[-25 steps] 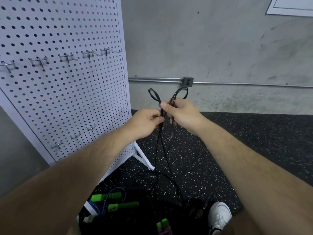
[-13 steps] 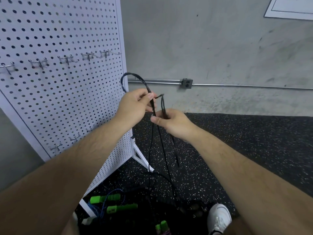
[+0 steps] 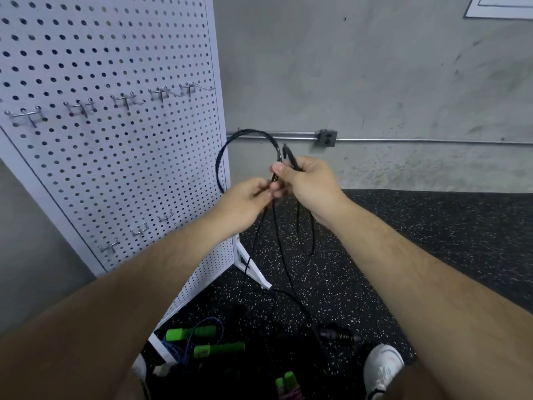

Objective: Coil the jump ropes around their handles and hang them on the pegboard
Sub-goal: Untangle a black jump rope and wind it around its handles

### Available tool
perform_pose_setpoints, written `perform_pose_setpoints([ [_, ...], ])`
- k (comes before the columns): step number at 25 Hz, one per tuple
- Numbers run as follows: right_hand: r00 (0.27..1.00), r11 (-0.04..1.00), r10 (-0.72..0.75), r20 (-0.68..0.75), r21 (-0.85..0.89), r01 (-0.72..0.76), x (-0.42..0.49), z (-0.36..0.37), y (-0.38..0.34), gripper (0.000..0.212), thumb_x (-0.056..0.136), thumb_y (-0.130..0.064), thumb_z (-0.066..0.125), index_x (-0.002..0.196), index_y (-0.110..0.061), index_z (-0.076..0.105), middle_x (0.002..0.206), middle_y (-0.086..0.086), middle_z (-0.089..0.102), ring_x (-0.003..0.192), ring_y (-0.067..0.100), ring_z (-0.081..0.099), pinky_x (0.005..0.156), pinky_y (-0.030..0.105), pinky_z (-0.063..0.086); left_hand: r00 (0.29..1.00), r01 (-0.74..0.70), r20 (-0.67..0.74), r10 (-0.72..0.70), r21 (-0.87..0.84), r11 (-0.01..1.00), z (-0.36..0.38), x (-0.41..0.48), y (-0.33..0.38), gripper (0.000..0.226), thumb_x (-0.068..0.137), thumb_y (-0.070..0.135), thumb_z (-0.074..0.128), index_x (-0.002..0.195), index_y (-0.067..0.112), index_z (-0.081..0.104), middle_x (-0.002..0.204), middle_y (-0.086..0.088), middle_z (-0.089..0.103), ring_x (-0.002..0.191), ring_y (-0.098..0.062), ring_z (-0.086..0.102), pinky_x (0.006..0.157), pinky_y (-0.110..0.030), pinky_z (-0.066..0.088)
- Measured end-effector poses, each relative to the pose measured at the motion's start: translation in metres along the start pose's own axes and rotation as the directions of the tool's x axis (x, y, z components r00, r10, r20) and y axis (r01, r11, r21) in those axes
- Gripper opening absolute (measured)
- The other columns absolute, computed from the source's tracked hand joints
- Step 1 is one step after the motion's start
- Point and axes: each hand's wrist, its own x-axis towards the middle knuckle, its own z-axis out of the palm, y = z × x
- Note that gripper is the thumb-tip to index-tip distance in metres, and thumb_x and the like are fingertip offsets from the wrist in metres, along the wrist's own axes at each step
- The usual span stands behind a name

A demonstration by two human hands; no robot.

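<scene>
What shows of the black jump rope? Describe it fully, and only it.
The black jump rope is a thin, glossy cord, plastic-looking. The right hand grips gathered strands, with a short end sticking up above the thumb; the left hand pinches the cord just below. A loop arcs up and leftward from the grip, in front of the edge of the pegboard. Another loop hangs beneath the right hand. Long strands drop to the speckled floor. Which handles are its own cannot be told.

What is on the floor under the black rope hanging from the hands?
Green-handled jump ropes, a black handle and a white shoe on the speckled mat. The left forearm hides whatever lies further left.
</scene>
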Motion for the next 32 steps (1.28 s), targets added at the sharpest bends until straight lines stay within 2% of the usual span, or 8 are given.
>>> perform_pose_setpoints([
  [2, 1.000, 0.998, -0.003, -0.030, 0.055, 0.005, 0.002, 0.003, -0.003, 0.017, 0.099, -0.012, 0.063, 0.101, 0.004, 0.067, 0.066, 0.004, 0.068, 0.064, 0.019, 0.064, 0.063, 0.031, 0.059, 0.997, 0.020, 0.078, -0.023, 0.038, 0.999, 0.006, 0.000, -0.004, 0.018, 0.105, 0.026, 0.053, 0.113, 0.024, 0.068, 0.104, 0.010, 0.077, 0.102, -0.006, 0.070, 0.099, -0.031, 0.050],
  [7, 0.999, 0.991, -0.041, -0.034, 0.124, 0.045, -0.001, -0.003, -0.007, 0.016, 0.098, -0.012, 0.064, 0.106, 0.002, 0.065, 0.066, 0.004, 0.069, 0.062, 0.017, 0.067, 0.061, 0.029, 0.059, 0.995, -0.008, -0.100, -0.002, -0.101, 0.995, -0.003, 0.004, 0.005, 0.013, 0.102, 0.020, 0.057, 0.099, 0.018, 0.070, 0.092, 0.001, 0.076, 0.079, -0.009, 0.074, 0.077, -0.031, 0.058],
  [14, 0.979, 0.985, 0.105, 0.174, -0.152, -0.079, -0.018, 0.010, 0.023, 0.025, 0.088, -0.009, 0.075, 0.113, -0.007, 0.073, 0.104, 0.009, 0.076, 0.074, 0.015, 0.071, 0.061, 0.025, 0.057, 0.957, -0.091, -0.288, 0.032, -0.194, 0.977, -0.028, 0.019, 0.014, 0.021, 0.097, 0.024, 0.067, 0.095, 0.003, 0.072, 0.085, -0.005, 0.076, 0.076, -0.019, 0.076, 0.079, -0.041, 0.062],
  [19, 0.997, 0.985, 0.058, 0.051, -0.167, -0.049, -0.009, 0.023, 0.025, 0.006, 0.093, -0.010, 0.070, 0.088, -0.008, 0.074, 0.073, 0.010, 0.072, 0.067, 0.025, 0.065, 0.057, 0.031, 0.052, 0.964, -0.084, -0.267, 0.006, -0.280, 0.956, -0.029, 0.018, 0.013, 0.026, 0.102, 0.032, 0.058, 0.104, 0.010, 0.072, 0.097, -0.001, 0.076, 0.084, -0.012, 0.075, 0.083, -0.030, 0.060],
  [22, 0.999, 0.997, 0.006, 0.038, -0.071, -0.003, -0.004, 0.024, 0.009, 0.011, 0.093, -0.007, 0.069, 0.082, -0.009, 0.072, 0.068, 0.009, 0.069, 0.062, 0.021, 0.066, 0.057, 0.031, 0.055, 0.926, -0.115, -0.361, 0.108, 0.002, 0.993, -0.030, 0.005, 0.010, 0.013, 0.104, 0.034, 0.053, 0.109, 0.026, 0.062, 0.117, 0.011, 0.061, 0.100, 0.011, 0.059, 0.092, -0.004, 0.041],
  [24, 1.000, 1.000, 0.001, 0.023, 0.020, -0.001, -0.001, 0.024, -0.001, 0.007, 0.092, -0.005, 0.069, 0.086, -0.003, 0.072, 0.070, 0.012, 0.069, 0.060, 0.019, 0.065, 0.055, 0.028, 0.057, 0.883, -0.143, -0.434, 0.179, 0.114, 0.983, -0.027, -0.006, 0.009, 0.009, 0.103, 0.029, 0.056, 0.112, 0.028, 0.056, 0.117, 0.014, 0.053, 0.105, 0.013, 0.050, 0.086, -0.003, 0.040],
  [29, 0.998, 0.992, 0.033, -0.053, 0.126, -0.026, 0.002, 0.026, -0.013, 0.010, 0.090, -0.011, 0.074, 0.084, -0.005, 0.069, 0.063, 0.008, 0.070, 0.061, 0.023, 0.064, 0.060, 0.028, 0.058, 0.997, 0.049, 0.058, -0.050, 0.009, 0.999, -0.007, -0.016, -0.015, 0.017, 0.102, 0.028, 0.057, 0.117, 0.024, 0.064, 0.109, 0.010, 0.072, 0.102, -0.006, 0.067, 0.093, -0.028, 0.049],
  [32, 0.995, 0.991, 0.047, -0.091, 0.127, -0.035, 0.002, 0.023, -0.012, 0.013, 0.092, -0.014, 0.073, 0.086, -0.003, 0.069, 0.061, 0.002, 0.069, 0.065, 0.022, 0.065, 0.057, 0.027, 0.056, 0.999, 0.051, 0.012, -0.050, -0.068, 0.996, -0.003, -0.015, -0.017, 0.013, 0.103, 0.019, 0.056, 0.101, 0.021, 0.069, 0.094, 0.005, 0.077, 0.088, -0.007, 0.072, 0.089, -0.032, 0.055],
])
